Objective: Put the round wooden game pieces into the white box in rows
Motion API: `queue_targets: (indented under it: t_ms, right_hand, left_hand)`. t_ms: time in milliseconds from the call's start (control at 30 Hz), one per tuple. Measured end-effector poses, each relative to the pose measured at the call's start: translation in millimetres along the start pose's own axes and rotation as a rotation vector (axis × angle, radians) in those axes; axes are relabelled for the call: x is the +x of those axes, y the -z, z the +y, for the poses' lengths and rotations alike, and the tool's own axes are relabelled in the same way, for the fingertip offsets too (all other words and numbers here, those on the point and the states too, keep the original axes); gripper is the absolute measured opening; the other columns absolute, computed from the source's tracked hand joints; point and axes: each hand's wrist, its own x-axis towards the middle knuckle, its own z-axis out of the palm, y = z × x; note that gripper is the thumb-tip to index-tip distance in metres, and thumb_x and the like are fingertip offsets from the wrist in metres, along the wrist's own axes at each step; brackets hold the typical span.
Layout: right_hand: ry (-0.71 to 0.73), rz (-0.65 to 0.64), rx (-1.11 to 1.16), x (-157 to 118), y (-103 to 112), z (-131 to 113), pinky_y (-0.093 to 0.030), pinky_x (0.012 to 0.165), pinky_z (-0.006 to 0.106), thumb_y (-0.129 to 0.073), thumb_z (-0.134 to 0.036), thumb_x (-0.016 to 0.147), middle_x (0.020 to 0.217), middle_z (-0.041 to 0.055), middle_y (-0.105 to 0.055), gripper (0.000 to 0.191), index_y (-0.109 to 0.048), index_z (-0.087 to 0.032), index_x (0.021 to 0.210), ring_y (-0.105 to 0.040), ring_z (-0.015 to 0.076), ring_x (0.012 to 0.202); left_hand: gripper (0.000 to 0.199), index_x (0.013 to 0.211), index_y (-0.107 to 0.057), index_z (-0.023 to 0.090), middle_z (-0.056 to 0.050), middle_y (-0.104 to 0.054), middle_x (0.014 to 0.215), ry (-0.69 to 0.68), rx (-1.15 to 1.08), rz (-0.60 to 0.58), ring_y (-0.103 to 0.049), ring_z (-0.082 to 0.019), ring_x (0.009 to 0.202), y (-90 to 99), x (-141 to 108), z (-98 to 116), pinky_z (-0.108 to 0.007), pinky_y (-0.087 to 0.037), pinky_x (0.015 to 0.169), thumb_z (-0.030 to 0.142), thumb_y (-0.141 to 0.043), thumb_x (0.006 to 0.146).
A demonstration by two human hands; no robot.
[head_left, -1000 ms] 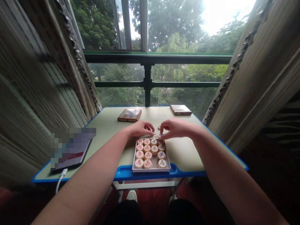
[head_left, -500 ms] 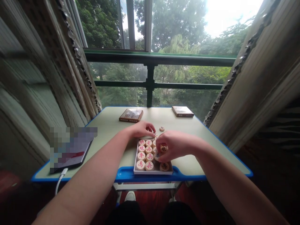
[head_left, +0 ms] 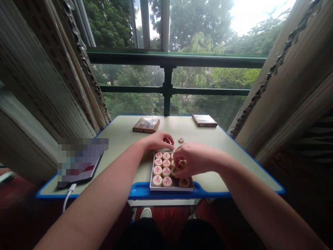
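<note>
A shallow white box [head_left: 171, 189] at the near edge of the table holds round wooden Chinese chess pieces in rows, with red characters on the left and dark ones on the right. Over its right half, my right hand [head_left: 195, 158] is closed with thumb and fingers on a dark-lettered piece [head_left: 174, 171], partly hidden by the hand. Just beyond the far rim, my left hand [head_left: 161, 140] curls its fingertips onto another piece [head_left: 173, 146]. A single piece [head_left: 181, 140] lies loose on the table past my right hand.
Two flat boxes stand toward the back of the table [head_left: 122, 139]: a brown one [head_left: 146, 125] at left and a paler one [head_left: 204, 121] at right. A blurred-out tablet-like device [head_left: 80, 166] with a white cable [head_left: 68, 195] lies at left. Curtains flank the window behind.
The camera view has tilted slightly, so the table sits a little higher in the picture. Both hands keep nearly the same place over and beside the box.
</note>
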Motion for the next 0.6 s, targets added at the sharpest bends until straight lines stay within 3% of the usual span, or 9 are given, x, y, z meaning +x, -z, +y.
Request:
queue_targets:
  t_ms: [600]
  right_hand:
    - [0.028, -0.030, 0.069, -2.1, -1.4, 2.1, -0.030, 0.053, 0.022, -0.068, -0.040, 0.065, 0.072, 0.0015, -0.062, 0.025, -0.067, -0.020, 0.080, -0.050, 0.0115, 0.061]
  left_hand:
    - [0.040, 0.090, -0.066, 0.014, -0.004, -0.065, 0.078, 0.005, -0.012, -0.026, -0.058, -0.017, 0.073, 1.7, 1.2, -2.0, -0.026, -0.043, 0.064, 0.040, -0.069, 0.060]
